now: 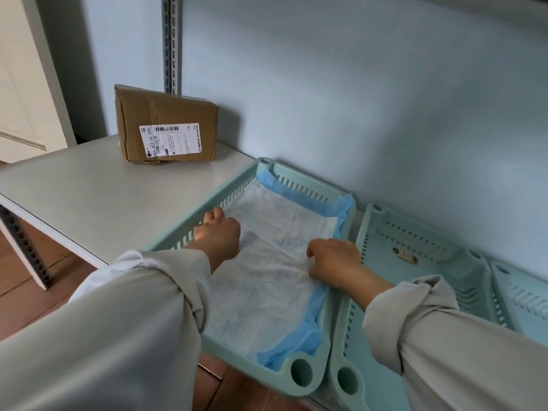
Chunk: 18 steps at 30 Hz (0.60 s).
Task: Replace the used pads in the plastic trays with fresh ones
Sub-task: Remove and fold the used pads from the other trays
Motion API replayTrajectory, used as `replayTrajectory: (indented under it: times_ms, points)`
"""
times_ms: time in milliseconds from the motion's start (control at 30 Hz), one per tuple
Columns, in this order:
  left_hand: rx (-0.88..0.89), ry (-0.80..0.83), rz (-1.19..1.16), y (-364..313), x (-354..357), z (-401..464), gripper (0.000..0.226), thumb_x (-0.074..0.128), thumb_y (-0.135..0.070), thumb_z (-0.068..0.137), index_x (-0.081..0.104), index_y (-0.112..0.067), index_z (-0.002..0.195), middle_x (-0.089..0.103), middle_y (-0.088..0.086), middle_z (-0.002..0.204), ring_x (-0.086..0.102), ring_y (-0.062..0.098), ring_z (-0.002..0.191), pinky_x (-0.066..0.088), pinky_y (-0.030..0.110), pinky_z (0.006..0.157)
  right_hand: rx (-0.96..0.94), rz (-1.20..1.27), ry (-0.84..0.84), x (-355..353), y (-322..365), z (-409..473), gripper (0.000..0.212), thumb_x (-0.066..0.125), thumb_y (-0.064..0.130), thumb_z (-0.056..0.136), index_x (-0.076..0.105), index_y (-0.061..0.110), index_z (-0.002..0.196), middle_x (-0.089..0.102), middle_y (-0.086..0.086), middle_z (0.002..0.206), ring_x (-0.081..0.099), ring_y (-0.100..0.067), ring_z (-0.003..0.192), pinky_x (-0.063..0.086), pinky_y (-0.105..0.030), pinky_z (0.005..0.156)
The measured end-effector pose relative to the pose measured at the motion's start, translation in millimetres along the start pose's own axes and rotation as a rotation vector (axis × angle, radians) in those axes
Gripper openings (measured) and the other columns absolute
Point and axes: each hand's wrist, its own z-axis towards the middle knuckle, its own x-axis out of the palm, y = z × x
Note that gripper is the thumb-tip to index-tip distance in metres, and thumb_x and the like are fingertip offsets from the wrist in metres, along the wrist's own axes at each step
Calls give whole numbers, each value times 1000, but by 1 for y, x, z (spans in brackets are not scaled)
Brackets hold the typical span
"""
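A pale green plastic tray (268, 166) sits on the grey counter (89, 188), its far end against the blue wall and its near end overhanging the counter edge. Inside this tray lies a white pad (275, 232) with a blue border; the border rides up the tray's far and right walls and bunches at the near right corner. The left hand (218, 232) is at the tray's left wall, over the pad's left edge, fingers curled downward at that edge; whether they pinch the pad or only press it cannot be told. The right hand (333, 259) rests on the pad near the tray's right wall, fingers bent and tips on the sheet, the material wrinkled beneath them. A second tray (444, 232), holding no pad, stands just beside the first on its right, and a third tray (522, 292) shows further right. A taped cardboard box (166, 126) with a shipping label stands well apart, behind and left of the first tray.
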Motion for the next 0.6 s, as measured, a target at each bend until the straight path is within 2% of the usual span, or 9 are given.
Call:
replayTrajectory:
  times_ms: [100, 200, 267, 367, 433, 467, 533, 600]
  points:
    - [-28, -2, -67, -1, 4, 0, 55, 62, -22, 89, 37, -5, 135, 27, 21, 144, 32, 39, 133, 35, 48, 107, -33, -29, 14, 7, 4, -5, 28, 49, 19, 90, 52, 17, 118, 57, -6, 122, 55, -25, 112, 41, -35, 92]
    - [-90, -34, -316, -1, -1, -3, 63, 67, -25, 85, 33, -3, 134, 38, 21, 137, 42, 38, 127, 39, 43, 103, -31, 0, -35, 11, 6, -8, 24, 45, 12, 92, 53, 14, 115, 58, -8, 120, 57, -27, 109, 43, -34, 88]
    - [-106, -47, -480, 0, -6, -4, 59, 67, -30, 85, 42, 1, 128, 52, 19, 128, 51, 34, 119, 43, 37, 94, -6, 47, -38, 12, 6, -9, 25, 46, 12, 92, 54, 16, 115, 58, -7, 119, 58, -27, 108, 44, -33, 86]
    - [-90, 9, -591, 6, -15, -5, 36, 64, -35, 87, 63, 0, 98, 66, 16, 97, 62, 31, 93, 47, 32, 77, 12, 106, -51, 13, 5, -10, 30, 48, 18, 91, 53, 20, 121, 57, -6, 123, 56, -25, 111, 43, -34, 89]
    - [-55, 18, -590, 9, -18, -6, 34, 66, -36, 85, 58, -8, 68, 59, 7, 69, 57, 24, 71, 43, 27, 61, 1, 118, -75, 13, 5, -13, 36, 48, 22, 91, 51, 21, 127, 54, -5, 126, 53, -25, 115, 42, -34, 93]
    - [-33, -6, -625, 9, -20, -7, 36, 67, -35, 85, 54, -10, 63, 55, 4, 65, 53, 21, 68, 41, 25, 60, 0, 136, -77, 13, 5, -14, 38, 48, 24, 91, 50, 21, 129, 53, -5, 128, 52, -25, 117, 41, -34, 94]
    - [1, -16, -866, 5, -25, -10, 27, 67, -30, 85, 62, -5, 78, 60, 7, 78, 55, 21, 72, 44, 23, 61, 9, 239, -63, 12, 6, -15, 42, 50, 27, 90, 48, 22, 131, 51, -5, 132, 50, -25, 121, 41, -34, 97]
    - [-8, 78, -1120, 2, -34, -16, 32, 65, -30, 87, 63, -1, 102, 65, 9, 90, 60, 19, 70, 50, 17, 54, 9, 379, -49, 10, 6, -14, 48, 52, 29, 90, 44, 24, 137, 48, -4, 138, 46, -24, 126, 40, -34, 101]
